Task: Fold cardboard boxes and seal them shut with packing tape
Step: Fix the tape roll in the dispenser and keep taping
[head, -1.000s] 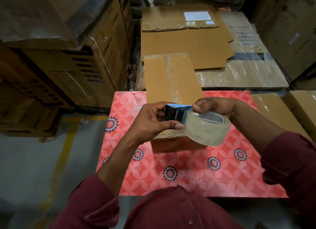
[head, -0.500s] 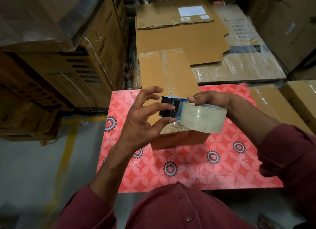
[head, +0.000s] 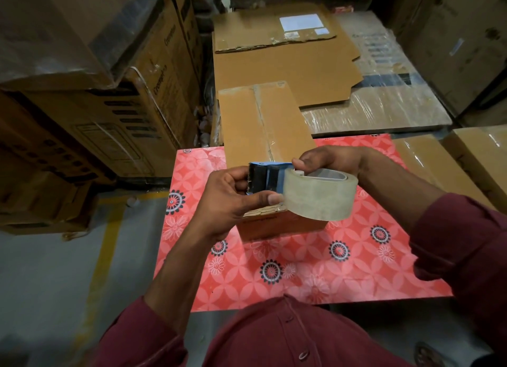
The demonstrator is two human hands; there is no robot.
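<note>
A long brown cardboard box (head: 263, 128) lies on the red floral table (head: 343, 257), a taped seam running down its top. Above its near end I hold a blue tape dispenser (head: 264, 178) with a big roll of clear packing tape (head: 319, 195). My left hand (head: 227, 202) grips the dispenser's toothed front end, thumb pressed against the roll's edge. My right hand (head: 326, 161) holds the dispenser from behind, fingers curled over the top of the roll. The box's near end is partly hidden by my hands.
Flattened cardboard sheets (head: 285, 62) lie behind the table on a plastic-wrapped stack (head: 384, 111). Large printed cartons (head: 115, 111) stand stacked at the left. More wrapped boxes (head: 477, 158) sit at the right. A grey floor with a yellow line (head: 101, 257) lies to the left.
My left hand, which had opened with fingers spread half a second ago, has closed again on the dispenser's front end. The right hand keeps its hold on the roll.
</note>
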